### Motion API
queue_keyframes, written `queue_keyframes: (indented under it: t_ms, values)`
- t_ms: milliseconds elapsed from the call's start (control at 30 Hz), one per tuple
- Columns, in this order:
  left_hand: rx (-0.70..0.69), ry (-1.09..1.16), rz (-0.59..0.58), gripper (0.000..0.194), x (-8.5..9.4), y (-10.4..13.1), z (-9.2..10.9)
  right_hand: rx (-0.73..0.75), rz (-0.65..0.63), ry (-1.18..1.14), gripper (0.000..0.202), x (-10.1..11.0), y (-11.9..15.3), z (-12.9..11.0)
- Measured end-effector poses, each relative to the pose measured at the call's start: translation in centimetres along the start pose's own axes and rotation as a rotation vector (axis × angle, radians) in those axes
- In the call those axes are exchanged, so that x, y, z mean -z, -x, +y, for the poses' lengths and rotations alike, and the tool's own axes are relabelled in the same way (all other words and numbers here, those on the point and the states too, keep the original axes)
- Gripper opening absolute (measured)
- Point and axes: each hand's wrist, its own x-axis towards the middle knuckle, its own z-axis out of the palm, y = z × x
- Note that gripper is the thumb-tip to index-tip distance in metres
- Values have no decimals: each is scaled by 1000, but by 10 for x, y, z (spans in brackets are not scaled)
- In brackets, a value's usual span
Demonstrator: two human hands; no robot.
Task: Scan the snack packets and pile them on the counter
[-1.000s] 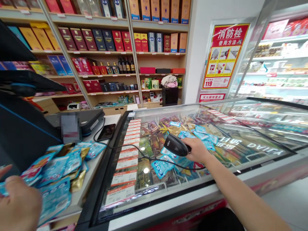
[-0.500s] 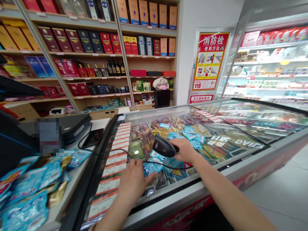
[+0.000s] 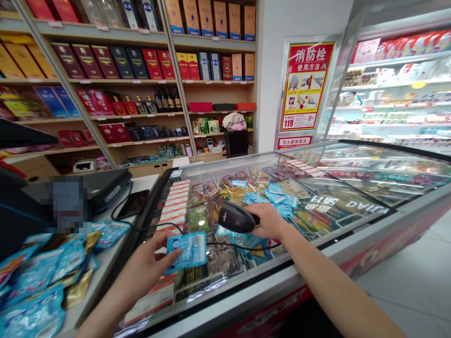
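Observation:
Between the thumb and fingers of my left hand is a light-blue packet, held above the left end of the glass-topped freezer. My right hand grips a black handheld scanner, its head pointing left toward the packet's side. The scanner's black cable runs across the glass behind the held packet. Several other blue packets lie on the glass beyond the scanner. A pile of blue and gold packets rests on the counter at the left.
The freezer spans the middle and right. A dark phone lies on the white counter beside a black device. Shelves of boxes and bottles stand behind, with a red poster on the wall.
My left hand has moved left from the packets on the glass and now holds one blue packet up. My right hand and the scanner have shifted slightly left.

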Motion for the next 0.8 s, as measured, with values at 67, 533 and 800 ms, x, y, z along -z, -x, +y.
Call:
queue_keyframes:
  t_ms: [67,533,800]
  values:
    - [-15,30,140,55,0,-1,1,16,-14,-17,30,-2,-1,-4]
    - [-81,-74,269,57,-26,-17,-11,42,-194,46,39,-6,-5,-17]
    - [-69,-75,285,56,-27,-15,-7,38,-194,67,33,-5,-5,-18]
